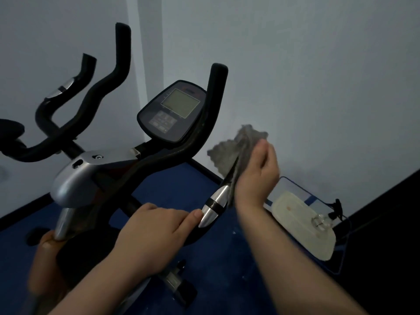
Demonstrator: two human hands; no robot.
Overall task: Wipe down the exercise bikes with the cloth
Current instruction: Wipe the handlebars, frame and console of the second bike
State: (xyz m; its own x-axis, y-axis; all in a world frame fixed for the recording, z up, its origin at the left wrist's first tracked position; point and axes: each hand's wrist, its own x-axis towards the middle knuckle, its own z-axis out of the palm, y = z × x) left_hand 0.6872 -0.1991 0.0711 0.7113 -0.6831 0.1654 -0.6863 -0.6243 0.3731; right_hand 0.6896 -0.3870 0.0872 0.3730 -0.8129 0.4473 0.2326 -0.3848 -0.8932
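A black exercise bike (95, 176) with a silver housing fills the left and middle. Its grey console (172, 111) with a screen sits between the black handlebars. My left hand (152, 230) grips the near end of the right handlebar, thumb beside its silver sensor band (213, 206). Just above that band, my right hand (258, 171) holds a grey cloth (234, 148) wrapped against the right handlebar (209, 123). The cloth hides the bar under it. A second set of black handlebars (68, 114) stands further left.
A pale wall stands close behind the bike. The floor (172, 185) is blue. A whitish flat object (304, 226) on a dark wire-edged frame lies on the floor at the right, next to a black surface (391, 214). A pedal (177, 283) sits low in the middle.
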